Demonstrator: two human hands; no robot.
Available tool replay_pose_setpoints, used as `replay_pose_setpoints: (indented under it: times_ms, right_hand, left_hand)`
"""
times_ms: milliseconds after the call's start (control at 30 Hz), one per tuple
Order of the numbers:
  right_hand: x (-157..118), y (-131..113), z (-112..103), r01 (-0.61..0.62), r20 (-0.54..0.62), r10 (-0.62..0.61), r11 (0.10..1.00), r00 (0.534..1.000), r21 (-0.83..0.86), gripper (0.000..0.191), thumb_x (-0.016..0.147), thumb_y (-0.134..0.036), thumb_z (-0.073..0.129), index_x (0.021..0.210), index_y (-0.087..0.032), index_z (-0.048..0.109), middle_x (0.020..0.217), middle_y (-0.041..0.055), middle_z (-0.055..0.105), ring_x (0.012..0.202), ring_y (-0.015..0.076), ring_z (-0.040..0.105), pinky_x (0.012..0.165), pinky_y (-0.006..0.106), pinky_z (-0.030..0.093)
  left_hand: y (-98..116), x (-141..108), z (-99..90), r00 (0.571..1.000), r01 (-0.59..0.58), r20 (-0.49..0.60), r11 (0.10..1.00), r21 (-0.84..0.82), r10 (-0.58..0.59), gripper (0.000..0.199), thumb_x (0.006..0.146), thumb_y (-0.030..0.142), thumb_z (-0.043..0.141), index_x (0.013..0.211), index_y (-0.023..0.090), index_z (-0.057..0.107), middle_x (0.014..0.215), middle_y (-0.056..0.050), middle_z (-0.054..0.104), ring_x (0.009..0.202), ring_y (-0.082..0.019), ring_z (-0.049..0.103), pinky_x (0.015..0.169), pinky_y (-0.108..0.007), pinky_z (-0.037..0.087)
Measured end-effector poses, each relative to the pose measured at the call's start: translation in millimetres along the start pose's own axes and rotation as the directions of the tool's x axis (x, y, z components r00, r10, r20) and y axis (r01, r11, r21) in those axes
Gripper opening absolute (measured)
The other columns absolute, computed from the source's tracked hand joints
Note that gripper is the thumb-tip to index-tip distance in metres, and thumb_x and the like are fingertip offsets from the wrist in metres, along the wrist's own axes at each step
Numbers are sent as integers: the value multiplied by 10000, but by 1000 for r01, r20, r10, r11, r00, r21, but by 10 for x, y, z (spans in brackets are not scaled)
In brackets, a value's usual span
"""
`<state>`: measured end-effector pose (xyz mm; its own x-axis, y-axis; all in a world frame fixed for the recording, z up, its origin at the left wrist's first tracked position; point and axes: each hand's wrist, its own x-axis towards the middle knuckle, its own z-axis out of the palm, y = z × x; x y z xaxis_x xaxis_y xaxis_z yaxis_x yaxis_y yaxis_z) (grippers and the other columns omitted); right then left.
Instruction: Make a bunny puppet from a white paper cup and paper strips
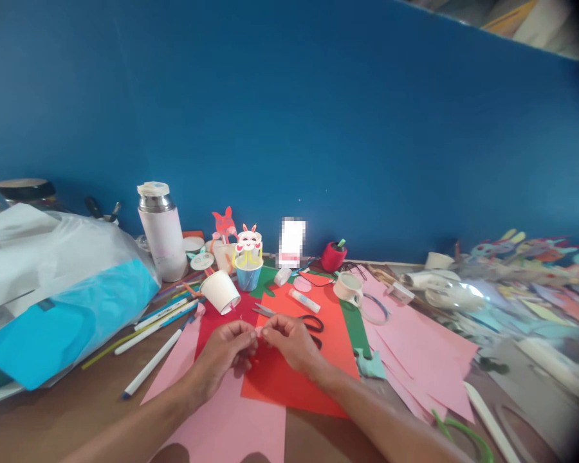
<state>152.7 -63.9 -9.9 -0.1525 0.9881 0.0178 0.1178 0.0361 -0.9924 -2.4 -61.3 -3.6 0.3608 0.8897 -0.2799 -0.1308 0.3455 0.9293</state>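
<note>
My left hand [226,350] and my right hand [292,344] meet over the orange-red paper sheet [313,386], fingertips pinched together. Between them shows a small pink piece [259,330], seemingly paper, mostly hidden by the fingers. Just beyond my right hand lie scissors [312,323] with black handles, partly covered by that hand. A white glue stick [303,300] rests farther up the orange sheet. Under my left forearm is a pink paper sheet [231,424]. A white paper cup [220,292] lies tipped on its side past my left hand.
At left stand a white thermos [163,235] and a plastic bag [101,283] with blue paper, near several markers [154,363]. Behind is a blue cup [249,275] with a rabbit cutout. Rightward are a mug [349,289], pink sheets [429,347] and plastic-wrapped supplies [535,289].
</note>
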Motion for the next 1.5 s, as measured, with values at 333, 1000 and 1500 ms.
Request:
replay_pose_setpoints:
  times_ms: [333,1000,1500]
  right_hand:
    - [-37,-25,-6,31,31,-28,995,999,-94,139,731,-252,509,626,-160,522,589,-29,488,536,75,413,514,190,335]
    - [24,12,-50,-60,39,62,997,997,-57,243,724,-352,546,572,-169,497,528,-31,446,525,100,400,539,236,327]
    - [-30,-81,3,-216,118,198,964,973,156,146,650,-270,530,569,-150,516,484,-42,472,449,68,405,460,207,270]
  left_hand:
    - [-24,35,-2,998,44,-43,998,42,-42,268,654,382,632,644,134,532,533,24,536,392,-82,503,352,-178,305]
    - [-64,-28,17,980,-164,-84,971,173,181,199,716,311,537,830,164,607,654,-9,576,481,-98,495,412,-200,368]
    - [-49,-91,-40,761,-575,183,515,636,623,224,798,225,456,875,219,666,824,-92,623,773,-199,536,729,-291,406]
